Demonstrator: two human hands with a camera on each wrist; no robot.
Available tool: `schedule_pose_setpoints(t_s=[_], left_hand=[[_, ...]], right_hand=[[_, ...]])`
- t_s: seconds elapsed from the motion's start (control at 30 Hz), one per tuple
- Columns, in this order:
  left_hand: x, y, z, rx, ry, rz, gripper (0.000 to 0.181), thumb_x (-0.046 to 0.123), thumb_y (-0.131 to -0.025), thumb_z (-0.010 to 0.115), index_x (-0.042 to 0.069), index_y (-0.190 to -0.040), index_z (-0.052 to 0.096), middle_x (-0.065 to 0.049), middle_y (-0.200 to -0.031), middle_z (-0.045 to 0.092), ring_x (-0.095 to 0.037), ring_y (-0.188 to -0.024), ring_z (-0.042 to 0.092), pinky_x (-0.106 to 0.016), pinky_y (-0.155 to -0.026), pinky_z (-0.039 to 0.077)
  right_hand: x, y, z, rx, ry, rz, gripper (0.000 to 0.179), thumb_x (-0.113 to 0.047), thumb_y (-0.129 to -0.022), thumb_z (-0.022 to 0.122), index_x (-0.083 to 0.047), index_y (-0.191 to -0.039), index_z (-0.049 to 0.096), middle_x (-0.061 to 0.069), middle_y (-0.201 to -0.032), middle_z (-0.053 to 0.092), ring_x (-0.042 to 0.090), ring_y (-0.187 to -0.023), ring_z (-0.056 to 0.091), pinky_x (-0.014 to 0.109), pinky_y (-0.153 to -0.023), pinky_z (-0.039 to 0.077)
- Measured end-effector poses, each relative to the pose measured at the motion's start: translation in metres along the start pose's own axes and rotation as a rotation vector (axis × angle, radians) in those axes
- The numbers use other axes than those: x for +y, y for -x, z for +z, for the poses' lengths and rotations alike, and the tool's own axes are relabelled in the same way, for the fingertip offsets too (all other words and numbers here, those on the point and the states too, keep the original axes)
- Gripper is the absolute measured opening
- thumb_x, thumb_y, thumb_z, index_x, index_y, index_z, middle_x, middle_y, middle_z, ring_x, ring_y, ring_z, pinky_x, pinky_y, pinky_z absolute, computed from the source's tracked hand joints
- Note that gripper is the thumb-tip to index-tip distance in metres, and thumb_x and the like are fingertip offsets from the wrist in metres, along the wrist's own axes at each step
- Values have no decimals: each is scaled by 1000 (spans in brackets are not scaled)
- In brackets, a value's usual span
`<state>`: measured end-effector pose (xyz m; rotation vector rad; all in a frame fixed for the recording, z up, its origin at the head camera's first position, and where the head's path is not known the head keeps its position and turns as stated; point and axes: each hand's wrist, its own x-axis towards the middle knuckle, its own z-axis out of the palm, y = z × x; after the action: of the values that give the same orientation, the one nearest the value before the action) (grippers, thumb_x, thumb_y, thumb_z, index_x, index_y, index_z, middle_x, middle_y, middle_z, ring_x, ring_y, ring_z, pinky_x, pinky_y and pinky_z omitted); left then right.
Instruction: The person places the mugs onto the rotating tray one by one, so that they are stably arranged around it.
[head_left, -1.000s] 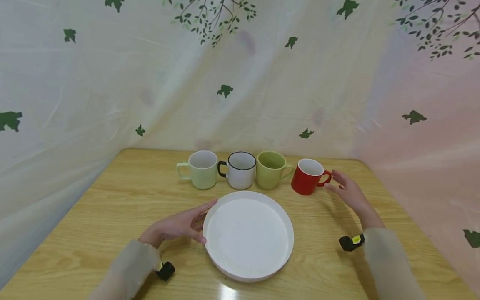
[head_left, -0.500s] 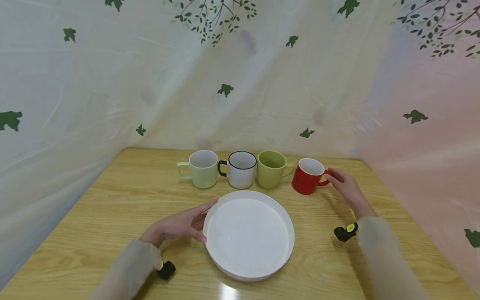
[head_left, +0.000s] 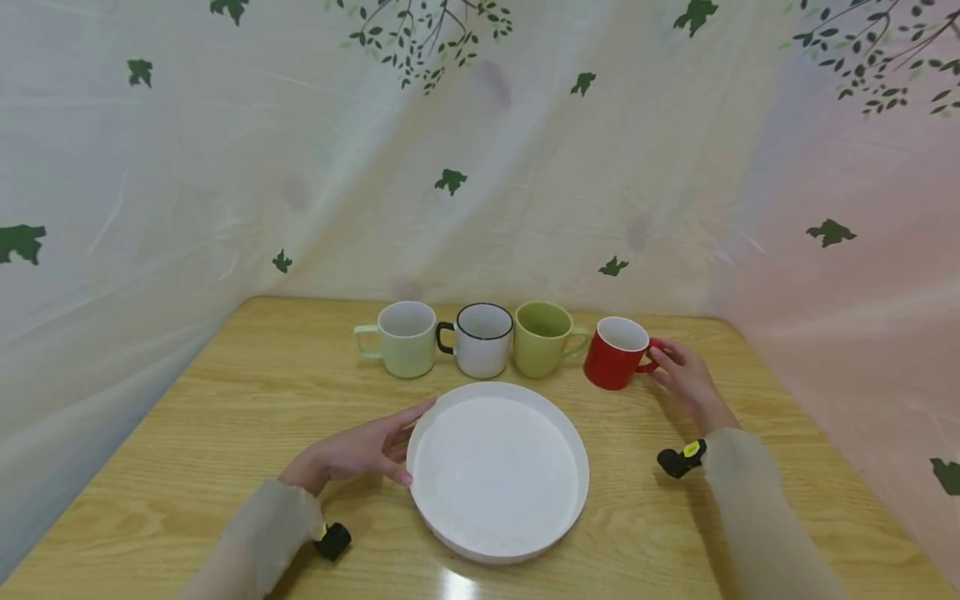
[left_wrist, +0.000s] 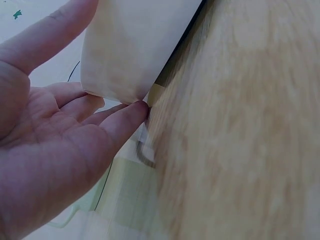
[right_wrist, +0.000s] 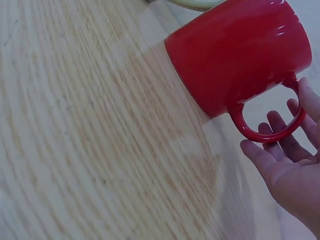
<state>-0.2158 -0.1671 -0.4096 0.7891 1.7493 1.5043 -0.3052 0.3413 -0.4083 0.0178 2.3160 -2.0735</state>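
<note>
In the head view my left hand point(head_left: 348, 454) touches the left side of a round white tray point(head_left: 498, 475), its fingers spread and fairly straight. The left wrist view has the fingertips against the wall of the tray point(left_wrist: 132, 50), with the thumb held apart from them. At the right, my right hand point(head_left: 690, 382) holds the handle of a red mug point(head_left: 609, 362) with a white inside. Seen from the right wrist, the fingers lie around the handle point(right_wrist: 245, 127), the thumb at its upper part. The mug stands upright on the table.
Left of the red mug, a yellow-green mug point(head_left: 536, 354), a white mug point(head_left: 482, 354) with a black rim and a pale green mug point(head_left: 407, 354) stand in a row behind the tray. All are on the wooden table point(head_left: 247, 400). A leaf-patterned curtain point(head_left: 360, 183) hangs behind.
My right hand has moved left and closed onto the red mug's handle, which it was beside a second ago. The left hand, tray and mugs stay in place.
</note>
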Motion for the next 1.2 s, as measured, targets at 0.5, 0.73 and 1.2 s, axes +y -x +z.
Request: schedule_pose_setpoints(t_s=[0.5, 0.73, 1.2], left_hand=[[-2, -1, -1, 33, -34, -22, 113, 12, -78, 78, 14, -157, -3, -10, -165, -7, -34, -151, 1, -48, -122, 15], [-4, 0, -1, 45, -43, -29, 114, 14, -77, 79, 16, -157, -2, -9, -165, -6, -35, -151, 3, -49, -121, 17], [-3, -1, -1, 60, -51, -50, 110, 9, -79, 77, 18, -157, 0, -8, -165, -5, -34, -151, 4, -49, -121, 17]], right_hand=[[-1, 4, 10, 5, -265, 40, 12, -20, -97, 54, -23, -109, 53, -17, -102, 59, -4, -95, 59, 23, -83, 59], [-4, 8, 14, 3, -319, 84, 16, -24, -97, 56, -22, -113, 53, -12, -108, 56, 6, -100, 54, 22, -87, 58], [6, 5, 17, 8, -519, 64, 16, -20, -96, 57, -19, -112, 56, -8, -109, 58, 14, -106, 47, 24, -83, 58]])
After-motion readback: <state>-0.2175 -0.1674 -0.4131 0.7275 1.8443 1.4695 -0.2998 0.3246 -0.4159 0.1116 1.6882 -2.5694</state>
